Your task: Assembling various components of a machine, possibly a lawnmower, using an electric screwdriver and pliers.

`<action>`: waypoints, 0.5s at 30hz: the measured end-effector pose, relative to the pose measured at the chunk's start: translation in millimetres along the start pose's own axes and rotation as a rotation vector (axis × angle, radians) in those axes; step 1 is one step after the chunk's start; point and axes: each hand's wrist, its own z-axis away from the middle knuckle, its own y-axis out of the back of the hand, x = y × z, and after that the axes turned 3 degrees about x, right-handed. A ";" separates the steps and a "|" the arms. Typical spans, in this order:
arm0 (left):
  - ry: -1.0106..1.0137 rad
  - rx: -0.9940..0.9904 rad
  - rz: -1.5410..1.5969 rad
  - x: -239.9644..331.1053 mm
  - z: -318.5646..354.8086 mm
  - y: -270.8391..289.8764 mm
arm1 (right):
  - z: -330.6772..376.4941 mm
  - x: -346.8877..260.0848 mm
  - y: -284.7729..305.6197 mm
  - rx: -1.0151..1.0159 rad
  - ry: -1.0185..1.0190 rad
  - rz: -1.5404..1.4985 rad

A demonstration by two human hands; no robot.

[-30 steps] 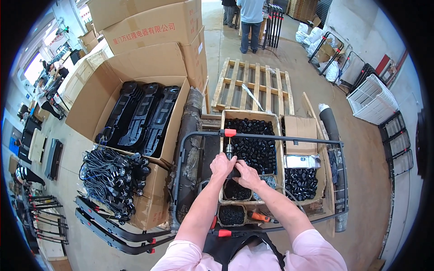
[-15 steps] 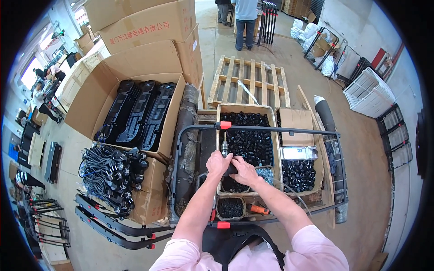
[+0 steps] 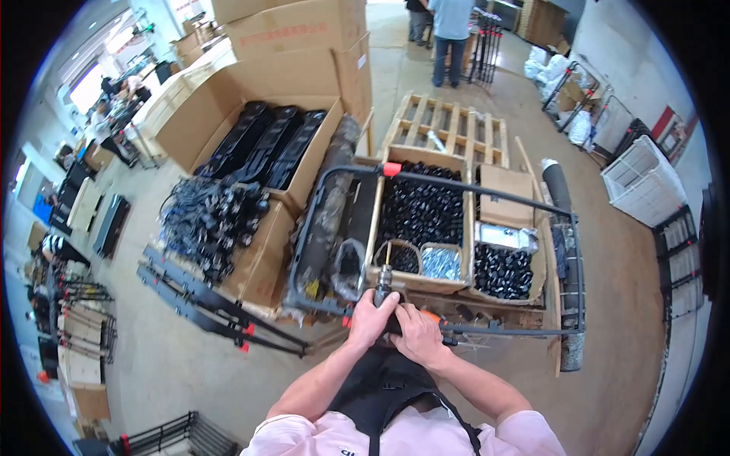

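Note:
Both my hands are closed round a power drill [image 3: 385, 280] close to my body, its long bit pointing away from me. My left hand [image 3: 370, 319] wraps the body just behind the chuck. My right hand [image 3: 420, 334] grips it from the other side; the fingers partly hide the handle. A dark tubular frame [image 3: 502, 196] lies across the bins ahead, with a red fitting [image 3: 391, 169] on its far bar. The bit's tip stands apart from that fitting, above a small tub of dark parts [image 3: 403, 260]. Beside this tub is one of silvery screws [image 3: 441, 264].
A large bin of shiny black parts [image 3: 422, 205] and a carton of similar pieces [image 3: 503, 270] lie under the frame. At left are bundled cables [image 3: 209, 220] and a carton [image 3: 315, 152] of long black housings. Dark curved bars [image 3: 220, 304] jut out below them. A wooden pallet [image 3: 449, 125] lies beyond.
My hands have drawn the drill back toward my body, away from the red fitting on the far bar. The view has shifted and tilted.

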 end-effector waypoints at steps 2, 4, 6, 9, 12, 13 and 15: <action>-0.087 0.053 0.000 -20.4 41.5 6.7 | 38.3 -12.2 -12.4 -0.001 0.020 -0.027; -0.092 0.095 0.001 -44.1 79.5 14.7 | 72.2 -25.5 -23.8 -0.033 0.030 -0.037; -0.020 0.095 -0.086 -67.4 109.3 28.1 | 103.0 -27.9 -48.7 -0.097 0.056 -0.110; 0.064 0.101 -0.080 -91.6 139.7 40.4 | 132.7 -34.8 -79.7 -0.239 0.032 -0.106; 0.165 0.119 0.027 -133.7 143.5 44.5 | 142.9 -40.2 -101.0 -0.336 0.013 -0.100; 0.189 0.112 0.039 -134.4 144.2 45.5 | 144.6 -42.2 -104.8 -0.331 0.005 -0.096; 0.195 0.093 0.036 -143.7 140.0 47.5 | 143.9 -44.4 -112.1 -0.412 -0.056 -0.084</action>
